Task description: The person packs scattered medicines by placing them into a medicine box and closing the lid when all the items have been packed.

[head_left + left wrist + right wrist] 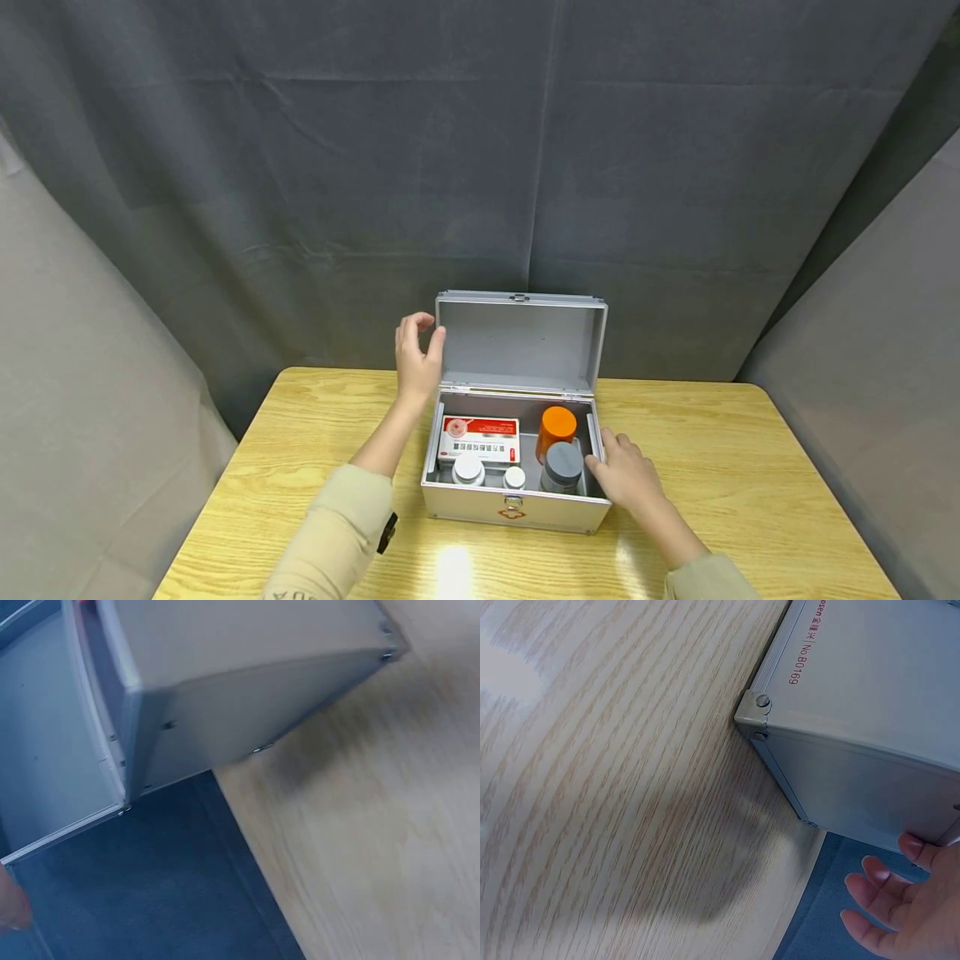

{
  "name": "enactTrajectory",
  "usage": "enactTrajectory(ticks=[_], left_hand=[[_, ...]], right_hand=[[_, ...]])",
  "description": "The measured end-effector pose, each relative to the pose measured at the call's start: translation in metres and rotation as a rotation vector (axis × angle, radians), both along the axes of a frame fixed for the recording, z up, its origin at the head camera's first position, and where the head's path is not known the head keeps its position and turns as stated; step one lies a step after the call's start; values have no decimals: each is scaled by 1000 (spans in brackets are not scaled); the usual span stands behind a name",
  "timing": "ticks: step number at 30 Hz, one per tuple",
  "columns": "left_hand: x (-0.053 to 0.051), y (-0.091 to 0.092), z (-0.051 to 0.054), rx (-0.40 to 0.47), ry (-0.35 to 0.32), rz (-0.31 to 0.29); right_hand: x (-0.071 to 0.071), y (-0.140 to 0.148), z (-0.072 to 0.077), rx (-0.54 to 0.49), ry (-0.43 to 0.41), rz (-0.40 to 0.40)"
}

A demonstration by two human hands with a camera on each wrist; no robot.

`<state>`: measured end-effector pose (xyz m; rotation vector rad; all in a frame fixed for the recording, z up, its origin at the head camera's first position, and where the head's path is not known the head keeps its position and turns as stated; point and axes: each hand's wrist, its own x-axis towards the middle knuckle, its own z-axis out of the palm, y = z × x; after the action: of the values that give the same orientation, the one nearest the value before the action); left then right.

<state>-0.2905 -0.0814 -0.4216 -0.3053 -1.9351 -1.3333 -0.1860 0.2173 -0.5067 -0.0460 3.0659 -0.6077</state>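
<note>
A silver metal first-aid case (517,508) stands on the table with its lid (521,346) raised. In it are a red-and-white medicine box (480,440), two white-capped bottles (468,469), an orange-capped bottle (557,425) and a grey-capped bottle (562,467). My left hand (418,358) is at the lid's left edge, fingers loosely bent; whether the thumb touches the lid I cannot tell. My right hand (628,473) is at the case's right side, thumb by the rim. In the right wrist view its fingers (870,896) are spread beside the side wall, gripping nothing.
The wooden table (750,467) extends on both sides of the case. A dark grey curtain (375,167) hangs behind the table's far edge. Light fabric panels (82,375) stand at the left and right.
</note>
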Motion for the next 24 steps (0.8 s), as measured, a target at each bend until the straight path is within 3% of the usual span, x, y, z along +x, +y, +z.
enactTrajectory(ticks=[8, 13, 16, 24], left_hand=[[-15, 0, 17, 161, -252, -52], [-22, 1, 24, 303, -413, -131], [-24, 2, 28, 350, -456, -162], [-34, 3, 30, 362, -544, -185]], right_hand=[[0, 2, 0, 9, 3, 1], [0, 1, -1, 4, -2, 0], [0, 1, 0, -1, -2, 2], [0, 0, 1, -4, -11, 3]])
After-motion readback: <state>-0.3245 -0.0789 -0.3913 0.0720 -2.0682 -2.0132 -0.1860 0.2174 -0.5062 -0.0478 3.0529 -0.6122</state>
